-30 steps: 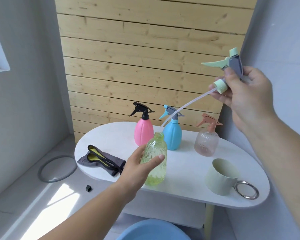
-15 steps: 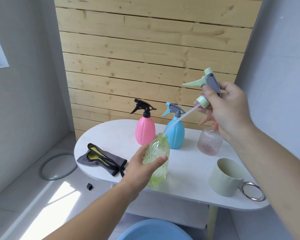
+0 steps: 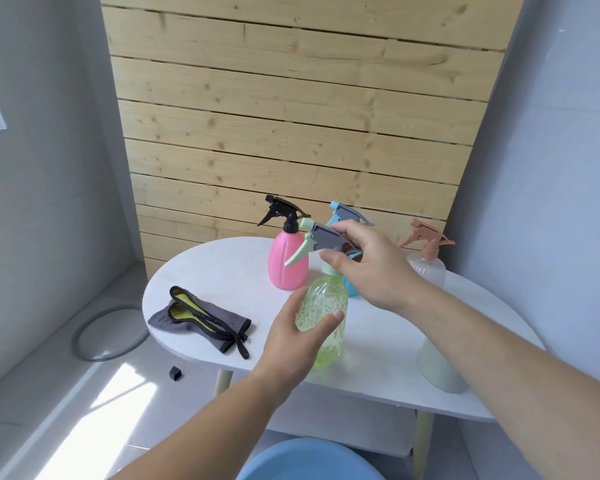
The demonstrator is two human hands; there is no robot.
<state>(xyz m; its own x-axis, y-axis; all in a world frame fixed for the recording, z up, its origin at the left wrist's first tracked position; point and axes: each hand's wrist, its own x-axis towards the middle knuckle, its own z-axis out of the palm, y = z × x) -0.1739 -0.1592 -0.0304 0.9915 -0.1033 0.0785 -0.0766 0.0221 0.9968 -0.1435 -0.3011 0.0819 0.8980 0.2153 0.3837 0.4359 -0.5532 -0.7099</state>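
Observation:
A clear green spray bottle [image 3: 326,306] stands near the front of the white oval table [image 3: 208,271]. My left hand [image 3: 295,337] grips its body from the left, thumb across the front. My right hand [image 3: 368,268] holds the grey and mint spray head [image 3: 317,242] right on top of the bottle's neck, trigger pointing left and down. The dip tube is out of sight inside the bottle.
Behind stand a pink spray bottle [image 3: 288,261], a blue one [image 3: 347,216] partly hidden by my hand, and a clear one with a peach head [image 3: 426,261]. A grey and yellow cloth [image 3: 201,317] lies left. A pale mug [image 3: 437,368] stands right. A blue basin [image 3: 309,462] sits below.
My right hand has brought the spray head down from high on the right onto the green bottle's neck, and the tube has slid inside. My left hand kept holding the bottle.

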